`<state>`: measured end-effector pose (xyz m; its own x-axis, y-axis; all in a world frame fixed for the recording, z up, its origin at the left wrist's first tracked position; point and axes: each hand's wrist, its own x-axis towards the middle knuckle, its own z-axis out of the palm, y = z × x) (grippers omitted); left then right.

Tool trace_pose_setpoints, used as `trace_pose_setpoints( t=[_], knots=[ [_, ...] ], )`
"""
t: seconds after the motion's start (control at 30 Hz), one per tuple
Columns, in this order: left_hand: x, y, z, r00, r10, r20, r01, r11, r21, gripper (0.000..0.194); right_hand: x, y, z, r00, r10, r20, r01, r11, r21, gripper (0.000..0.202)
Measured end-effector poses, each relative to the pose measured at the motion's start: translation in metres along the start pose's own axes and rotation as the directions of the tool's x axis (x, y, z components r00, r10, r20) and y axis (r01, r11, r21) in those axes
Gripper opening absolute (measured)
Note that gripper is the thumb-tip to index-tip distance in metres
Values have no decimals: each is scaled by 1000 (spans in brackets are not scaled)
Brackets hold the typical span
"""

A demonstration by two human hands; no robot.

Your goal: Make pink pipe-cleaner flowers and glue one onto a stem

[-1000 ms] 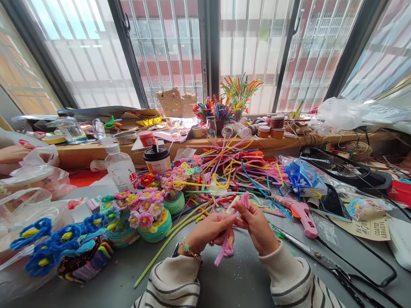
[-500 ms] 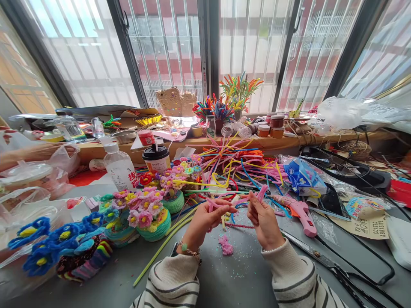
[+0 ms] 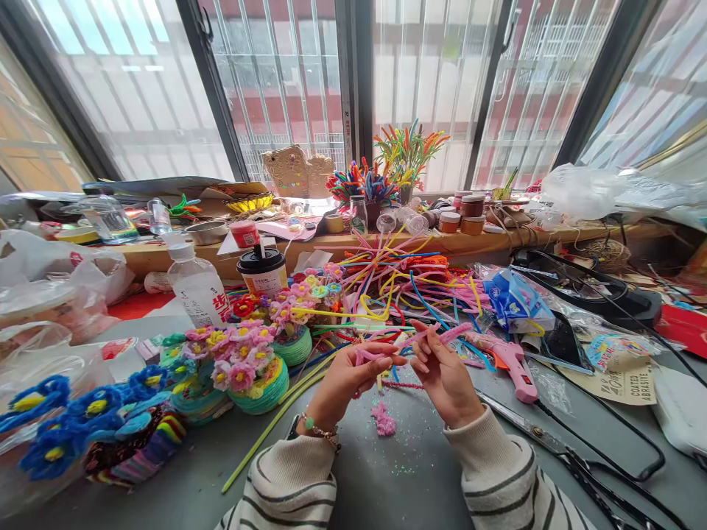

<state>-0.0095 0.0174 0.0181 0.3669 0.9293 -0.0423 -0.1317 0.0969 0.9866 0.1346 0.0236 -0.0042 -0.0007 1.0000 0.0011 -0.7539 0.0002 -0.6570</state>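
A pink pipe cleaner [image 3: 454, 331] is held up between my hands, over the middle of the grey table. My left hand [image 3: 349, 379] pinches a looped pink part of it between thumb and fingers. With closed fingertips my right hand [image 3: 445, 375] grips the pink piece, and an end sticks out past them to the right. Below and between the hands lies a small fuzzy pink piece [image 3: 383, 419], with glitter scattered around it. A dark red pipe cleaner [image 3: 402, 385] lies behind the hands.
Pink flowers [image 3: 243, 361] and blue flowers [image 3: 55, 430] of pipe cleaner stand at left, near a bottle [image 3: 196, 283] and a lidded cup [image 3: 263, 274]. At right are a pink glue gun [image 3: 518, 372] and long scissors [image 3: 544, 436]. Loose pipe cleaners [image 3: 398, 276] are heaped behind.
My right hand has moved slightly left and its fingers have shifted on the pink pipe cleaner, whose end now points more to the right. An arm at the far left has gone from view.
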Motion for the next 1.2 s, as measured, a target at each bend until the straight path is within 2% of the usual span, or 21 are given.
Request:
trace_pose_setpoints(
  t=[0.1,0.2,0.27,0.37,0.47,0.6,0.7,0.87,0.97,1.1,1.2],
  knots=[
    [1,-1,-1,1000,24,-19,-25,998,-49,36,0,1,0,999,15,-28,-14,999,30,16],
    [3,-4,-3,995,19,-95,-26,996,-82,33,0,1,1,1000,8,-17,-8,1000,-7,17],
    [4,-5,-5,991,8,-132,-19,997,-79,31,0,2,1,1000,-24,-3,24,997,-80,22],
    [6,-7,-4,977,26,-213,-27,1000,-3,29,-1,4,1,996,-84,37,91,956,-278,30],
    [7,-7,0,961,58,-272,-42,997,65,28,-3,7,0,980,-151,127,195,840,-507,35],
    [8,-7,2,943,118,-311,-94,991,90,31,-5,9,-2,943,-221,251,334,601,-726,33],
    [8,-9,1,932,150,-330,-101,982,160,29,-6,10,-3,915,-264,305,397,454,-798,31],
    [8,-12,1,944,177,-278,-113,967,230,30,-7,13,-3,874,-293,389,474,328,-817,28],
    [8,-13,2,958,158,-241,-108,972,207,29,-8,14,-2,870,-274,411,484,305,-820,29],
    [9,-15,1,964,158,-215,-111,970,215,26,-9,13,-1,866,-247,434,496,327,-804,29],
    [8,-14,1,970,149,-194,-105,969,223,26,-9,14,0,907,-202,370,422,438,-794,30]
  ],
)
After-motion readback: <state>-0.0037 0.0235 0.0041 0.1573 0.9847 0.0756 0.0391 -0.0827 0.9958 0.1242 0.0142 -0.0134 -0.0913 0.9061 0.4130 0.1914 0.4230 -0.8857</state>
